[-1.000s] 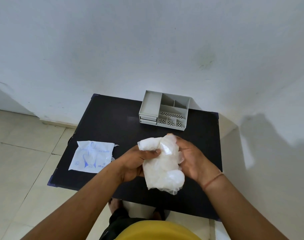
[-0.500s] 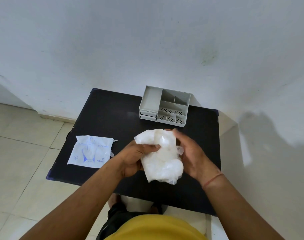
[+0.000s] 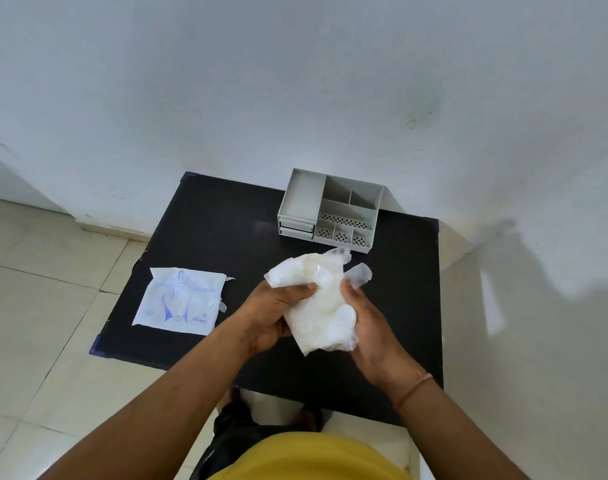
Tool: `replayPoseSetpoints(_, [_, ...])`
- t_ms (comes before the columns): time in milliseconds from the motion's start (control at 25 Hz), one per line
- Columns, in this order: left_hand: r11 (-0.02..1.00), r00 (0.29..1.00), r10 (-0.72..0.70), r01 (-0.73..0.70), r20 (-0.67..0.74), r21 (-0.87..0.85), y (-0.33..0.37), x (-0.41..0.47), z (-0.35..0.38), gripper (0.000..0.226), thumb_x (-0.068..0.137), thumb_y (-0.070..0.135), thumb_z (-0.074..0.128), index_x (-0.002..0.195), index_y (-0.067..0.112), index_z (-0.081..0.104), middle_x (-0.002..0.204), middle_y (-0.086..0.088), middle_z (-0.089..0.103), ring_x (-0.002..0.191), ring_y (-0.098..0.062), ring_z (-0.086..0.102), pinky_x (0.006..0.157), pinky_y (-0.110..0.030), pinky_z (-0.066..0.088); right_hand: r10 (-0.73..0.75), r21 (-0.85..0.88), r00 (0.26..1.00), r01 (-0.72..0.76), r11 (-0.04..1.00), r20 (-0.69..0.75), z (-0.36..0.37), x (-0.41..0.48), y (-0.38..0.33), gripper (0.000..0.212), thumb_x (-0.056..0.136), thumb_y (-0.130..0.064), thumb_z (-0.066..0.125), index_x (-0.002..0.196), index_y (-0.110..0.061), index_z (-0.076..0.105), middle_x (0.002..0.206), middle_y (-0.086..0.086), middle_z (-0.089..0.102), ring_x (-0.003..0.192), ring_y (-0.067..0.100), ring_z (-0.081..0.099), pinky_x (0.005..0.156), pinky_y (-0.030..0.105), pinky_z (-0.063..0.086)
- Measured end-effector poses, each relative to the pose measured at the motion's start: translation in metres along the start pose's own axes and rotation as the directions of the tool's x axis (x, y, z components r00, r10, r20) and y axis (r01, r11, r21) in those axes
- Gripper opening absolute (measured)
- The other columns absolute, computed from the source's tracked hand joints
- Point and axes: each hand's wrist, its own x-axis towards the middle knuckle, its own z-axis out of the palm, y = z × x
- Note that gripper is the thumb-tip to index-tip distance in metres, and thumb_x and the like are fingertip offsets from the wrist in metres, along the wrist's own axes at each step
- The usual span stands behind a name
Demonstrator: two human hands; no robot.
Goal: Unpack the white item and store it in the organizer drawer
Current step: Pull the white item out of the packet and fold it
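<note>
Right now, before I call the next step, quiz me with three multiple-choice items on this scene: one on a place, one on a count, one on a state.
1. Where does the printed glove packet lie?
A. on the table's left edge
B. inside the organizer
C. on the floor

2. How many drawer fronts does the organizer show?
A. none
B. two
C. five

3. What state are those drawers in?
A. pulled out
B. removed
C. shut

Key: 1 A, it overhangs the black table; 2 B, two stacked at lower left; 3 C, both sit flush.

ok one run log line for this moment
stage: unpacking | left hand + right hand: holding glove bundle | wrapper: on table | organizer drawers: shut
</note>
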Motion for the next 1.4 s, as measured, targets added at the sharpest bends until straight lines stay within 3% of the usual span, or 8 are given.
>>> replayPoseSetpoints(160, [0.998, 0.998, -0.063, 0.063, 0.015, 0.021, -0.004, 0.002, 0.003, 0.042, 0.091, 0.016, 0.083, 0.132, 0.017, 0.073, 0.126, -0.015, 0.081, 0.115, -0.036, 0.078, 0.092, -0.061, 0.064, -0.198, -0.524, 0.980, 0.151, 0.838, -0.034, -0.005, 0.003, -0.002, 0.038, 0.100, -0.041, 0.066, 0.135, -0.039, 0.051, 0.126, 0.000, 0.074, 0.106, 0.016, 0.075, 0.094, 0.046, 0.063])
replayPoseSetpoints(400, [0.989, 0.988, -0.125, 0.116, 0.094, 0.092, -0.010, -0.001, 0.006, 0.046, 0.089, 0.000, 0.079, 0.133, 0.010, 0.072, 0.127, -0.020, 0.079, 0.114, -0.040, 0.078, 0.090, -0.058, 0.065, -0.451, -0.849, 0.886, 0.321, 0.420, 0.112, -0.011, 0.008, 0.015, 0.081, 0.103, -0.018, 0.059, 0.162, -0.051, 0.014, 0.168, -0.002, 0.032, 0.144, 0.015, 0.044, 0.108, 0.033, 0.047])
replayPoseSetpoints(560, [0.982, 0.989, -0.129, 0.117, 0.078, 0.147, -0.013, -0.001, 0.002, 0.044, 0.092, -0.005, 0.071, 0.134, 0.009, 0.071, 0.128, -0.021, 0.078, 0.116, -0.041, 0.077, 0.097, -0.062, 0.062, -0.418, -0.939, 0.890, 0.285, 0.192, 0.184, -0.005, 0.006, 0.014, 0.076, 0.104, -0.022, 0.052, 0.165, -0.044, 0.014, 0.178, 0.002, -0.013, 0.162, 0.028, 0.017, 0.120, 0.045, 0.043])
replayPoseSetpoints(960, [0.993, 0.997, -0.078, 0.078, 0.000, 0.092, -0.002, -0.002, -0.017, 0.035, 0.089, 0.021, 0.084, 0.124, 0.018, 0.080, 0.123, -0.017, 0.081, 0.116, -0.038, 0.077, 0.103, -0.062, 0.060, -0.303, -0.969, 0.925, 0.189, -0.158, 0.230, 0.024, 0.015, 0.010, 0.091, 0.099, -0.044, 0.050, 0.166, -0.039, -0.011, 0.171, 0.004, -0.035, 0.162, 0.029, -0.019, 0.129, 0.064, 0.002])
replayPoseSetpoints(1080, [0.991, 0.993, -0.119, 0.120, -0.026, 0.065, 0.004, 0.006, -0.036, 0.033, 0.089, 0.013, 0.081, 0.122, 0.013, 0.080, 0.123, -0.020, 0.081, 0.121, -0.044, 0.074, 0.105, -0.064, 0.057, -0.194, -0.964, 0.945, 0.267, -0.016, 0.265, 0.036, 0.023, 0.003, 0.085, 0.101, -0.049, 0.046, 0.166, -0.041, -0.008, 0.173, -0.001, -0.033, 0.162, 0.024, -0.019, 0.129, 0.063, 0.002])
replayPoseSetpoints(1240, [0.989, 0.986, -0.144, 0.145, 0.090, -0.014, 0.015, 0.014, -0.060, 0.052, 0.088, 0.013, 0.083, 0.139, 0.009, 0.070, 0.142, -0.025, 0.070, 0.132, -0.046, 0.066, 0.113, -0.069, 0.049, -0.123, -0.402, 0.979, 0.179, 0.898, 0.161, 0.046, 0.020, -0.025, 0.065, 0.099, -0.058, 0.057, 0.158, -0.055, 0.030, 0.177, -0.011, 0.013, 0.160, 0.018, 0.023, 0.128, 0.055, 0.027])
replayPoseSetpoints(1320, [0.985, 0.978, -0.145, 0.156, 0.148, -0.068, 0.026, 0.020, -0.068, 0.061, 0.088, 0.014, 0.085, 0.145, 0.007, 0.065, 0.147, -0.027, 0.066, 0.135, -0.046, 0.064, 0.112, -0.068, 0.050, -0.059, 0.180, 0.998, 0.053, 0.982, 0.030, 0.042, 0.021, -0.029, 0.053, 0.102, -0.045, 0.055, 0.155, -0.039, 0.047, 0.164, 0.001, 0.048, 0.144, 0.027, 0.055, 0.119, 0.059, 0.042])
replayPoseSetpoints(1400, [0.980, 0.972, -0.144, 0.167, 0.183, -0.113, 0.037, 0.024, -0.073, 0.059, 0.090, 0.013, 0.083, 0.145, 0.005, 0.063, 0.145, -0.028, 0.067, 0.133, -0.046, 0.066, 0.106, -0.064, 0.055, -0.053, 0.208, 0.998, 0.048, 0.977, 0.019, 0.038, 0.019, -0.023, 0.045, 0.106, -0.020, 0.048, 0.151, -0.024, 0.054, 0.148, 0.011, 0.065, 0.129, 0.034, 0.067, 0.111, 0.061, 0.050])
